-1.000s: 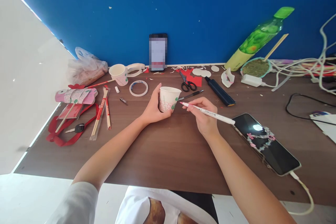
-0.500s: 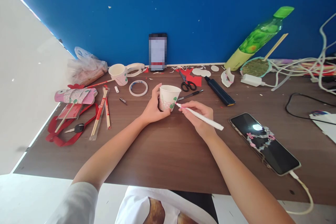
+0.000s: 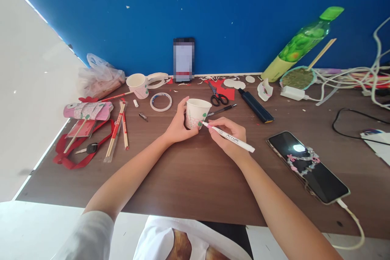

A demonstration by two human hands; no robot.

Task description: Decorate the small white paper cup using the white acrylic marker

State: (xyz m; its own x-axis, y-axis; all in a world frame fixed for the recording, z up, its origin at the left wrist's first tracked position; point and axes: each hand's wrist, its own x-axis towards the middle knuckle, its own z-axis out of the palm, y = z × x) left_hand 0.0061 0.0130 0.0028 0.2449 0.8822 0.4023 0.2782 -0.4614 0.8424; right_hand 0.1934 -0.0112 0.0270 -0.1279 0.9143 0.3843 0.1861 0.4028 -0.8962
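Note:
A white paper cup (image 3: 196,111) with pink line drawing and green leaf shapes stands near the middle of the brown table, slightly tilted. My left hand (image 3: 179,128) is wrapped around its left side and lower front, thumb near the base. Between the fingertips of my right hand (image 3: 230,136) is a white acrylic marker (image 3: 236,141) with a pink collar. Its tip points at the lower right of the cup, at or very near the drawing. Behind my hands lie black scissors (image 3: 217,96) and a black pen (image 3: 224,110).
A second decorated cup (image 3: 137,85), a tape roll (image 3: 161,102) and chopsticks (image 3: 115,132) lie left. An upright phone (image 3: 183,60) leans on the blue partition. To the right are a dark blue case (image 3: 256,106), a green bottle (image 3: 300,40) and a charging phone (image 3: 307,166).
The marker has rolled in my fingers, so its printed lettering now shows. Its tip sits slightly lower and further left on the cup. My left hand keeps its hold.

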